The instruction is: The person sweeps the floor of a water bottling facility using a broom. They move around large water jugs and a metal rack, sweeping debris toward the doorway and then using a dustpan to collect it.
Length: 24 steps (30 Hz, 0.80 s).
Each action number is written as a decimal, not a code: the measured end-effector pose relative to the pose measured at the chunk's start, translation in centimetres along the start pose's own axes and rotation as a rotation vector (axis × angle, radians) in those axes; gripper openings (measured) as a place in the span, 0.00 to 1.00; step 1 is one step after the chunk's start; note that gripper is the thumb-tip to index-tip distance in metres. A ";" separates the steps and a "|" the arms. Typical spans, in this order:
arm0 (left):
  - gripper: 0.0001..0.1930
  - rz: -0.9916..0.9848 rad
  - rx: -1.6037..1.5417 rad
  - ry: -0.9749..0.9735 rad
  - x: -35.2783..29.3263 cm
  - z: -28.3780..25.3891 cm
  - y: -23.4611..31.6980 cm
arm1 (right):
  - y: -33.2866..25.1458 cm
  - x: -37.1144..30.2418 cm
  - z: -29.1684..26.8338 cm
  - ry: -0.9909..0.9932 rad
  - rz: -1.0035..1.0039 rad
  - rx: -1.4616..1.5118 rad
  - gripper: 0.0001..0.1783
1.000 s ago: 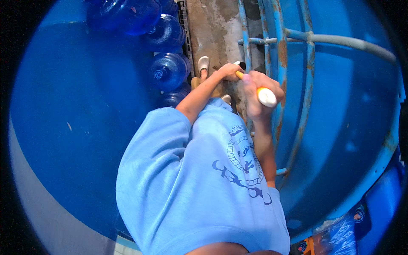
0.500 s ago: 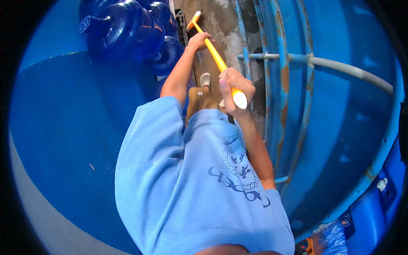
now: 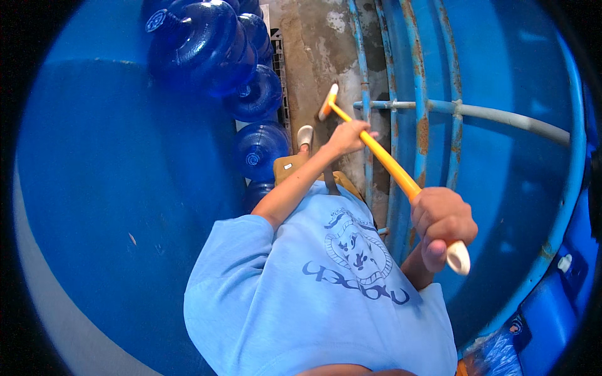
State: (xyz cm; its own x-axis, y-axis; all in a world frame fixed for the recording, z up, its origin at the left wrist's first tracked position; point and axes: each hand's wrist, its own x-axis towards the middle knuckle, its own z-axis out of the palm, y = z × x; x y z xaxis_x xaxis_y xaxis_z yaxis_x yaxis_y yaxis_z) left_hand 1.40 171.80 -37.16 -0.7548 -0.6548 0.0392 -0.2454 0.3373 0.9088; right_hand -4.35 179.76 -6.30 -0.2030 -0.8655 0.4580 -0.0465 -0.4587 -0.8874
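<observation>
A long-handled floor brush with a yellow pole (image 3: pixel 394 168) slants across in front of me. Its orange and white head (image 3: pixel 328 104) is down by the wet concrete floor; whether it has bristles or a blade is too small to tell. My left hand (image 3: pixel 347 138) is wrapped round the lower pole, not far above the head. Round the upper end my right hand (image 3: pixel 443 216) is closed, and the white end cap (image 3: pixel 458 258) sticks out beneath it, toward me.
Blue water jugs (image 3: pixel 260 150) stand and lie stacked on the left, beside a dark crate edge (image 3: pixel 279 81). Rusty blue metal bars (image 3: pixel 419 119) and a grey crossbar (image 3: pixel 514 113) line the right. My shoe (image 3: pixel 305 136) is on the concrete floor (image 3: pixel 301 56).
The brush head has come nearer to me and to the right. Both hands have moved right and nearer with the pole, the right hand farthest. The grips stay closed.
</observation>
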 end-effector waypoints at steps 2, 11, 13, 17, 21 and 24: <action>0.19 -0.033 0.055 -0.274 -2.0 1.2 0.8 | -0.4 -0.9 0.3 0.002 0.064 -0.046 0.25; 0.15 0.079 0.210 -0.856 -8.7 6.4 1.2 | 0.7 -5.4 -1.5 -0.495 0.233 0.342 0.21; 0.16 0.061 0.245 -0.832 -7.9 6.2 1.2 | 0.5 -4.3 -2.4 -0.608 0.231 0.337 0.23; 0.14 0.331 0.163 -0.596 -5.0 3.4 0.7 | 0.0 -0.1 -2.6 -0.833 0.170 0.413 0.21; 0.12 0.260 0.146 -0.554 -0.7 -0.9 -1.0 | 0.8 5.1 -2.2 -0.904 0.200 0.566 0.18; 0.12 0.232 0.212 -0.365 4.5 -3.8 -3.7 | 3.4 9.6 -1.9 -0.661 0.001 0.313 0.18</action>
State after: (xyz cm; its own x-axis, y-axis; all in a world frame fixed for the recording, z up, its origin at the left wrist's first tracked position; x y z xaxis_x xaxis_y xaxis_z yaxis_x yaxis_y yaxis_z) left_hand 1.23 165.07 -38.80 -0.9592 -0.2788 0.0478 -0.1357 0.6015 0.7872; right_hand -8.30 170.26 -4.97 0.4348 -0.7614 0.4810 0.2553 -0.4080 -0.8766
